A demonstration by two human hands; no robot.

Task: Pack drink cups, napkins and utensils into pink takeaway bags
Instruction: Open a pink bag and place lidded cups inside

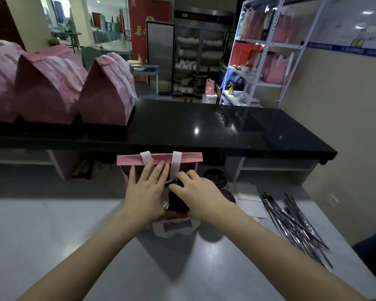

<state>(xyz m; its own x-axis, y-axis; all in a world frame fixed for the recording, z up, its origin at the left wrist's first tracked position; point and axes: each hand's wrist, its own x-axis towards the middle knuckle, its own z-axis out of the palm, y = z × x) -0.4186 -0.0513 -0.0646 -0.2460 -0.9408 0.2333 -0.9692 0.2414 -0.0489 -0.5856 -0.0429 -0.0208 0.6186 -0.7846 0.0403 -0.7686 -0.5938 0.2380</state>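
Observation:
An open pink takeaway bag (pixel 161 159) with white handles stands on the grey table in front of me. My left hand (pixel 147 187) lies flat with straight fingers over the bag's left side. My right hand (pixel 195 195) curls over a dark-lidded drink cup (pixel 177 203) in the bag's mouth. Two more dark-lidded cups (pixel 215 177) stand just right of the bag. White napkins (pixel 250 203) lie to the right, and beside them is a pile of several wrapped utensils (pixel 295 224).
A black counter (pixel 204 127) runs across behind the table, with three closed pink bags (pixel 106 92) on its left end. A white shelf rack (pixel 267 53) with more pink bags stands at the back right. Bare grey table (pixel 52 235) spreads to my left.

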